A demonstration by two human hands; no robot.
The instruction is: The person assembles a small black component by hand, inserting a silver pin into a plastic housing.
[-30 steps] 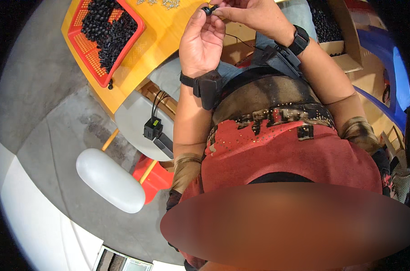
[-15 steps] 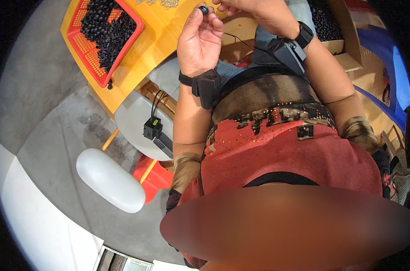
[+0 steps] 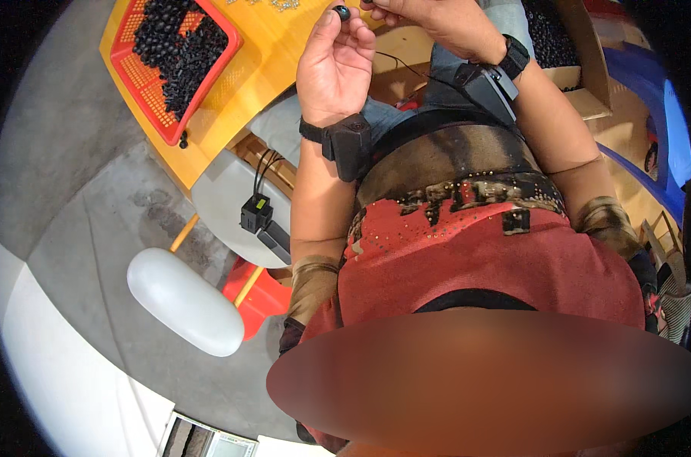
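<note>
Fingertips of left hand [image 3: 334, 65] are pinching small black part [image 3: 341, 12] at top centre; right hand [image 3: 429, 19] fingers curled beside it, grip unclear; red basket [image 3: 179, 61] upper left.

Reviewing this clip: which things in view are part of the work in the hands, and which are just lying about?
In the work:
- left hand, pinching a small black round part
- right hand, close beside it
- red basket of similar black parts
- yellow table

Lying about:
- white oval object on the floor
- black connector block with cables
- cardboard box of dark pieces
</note>
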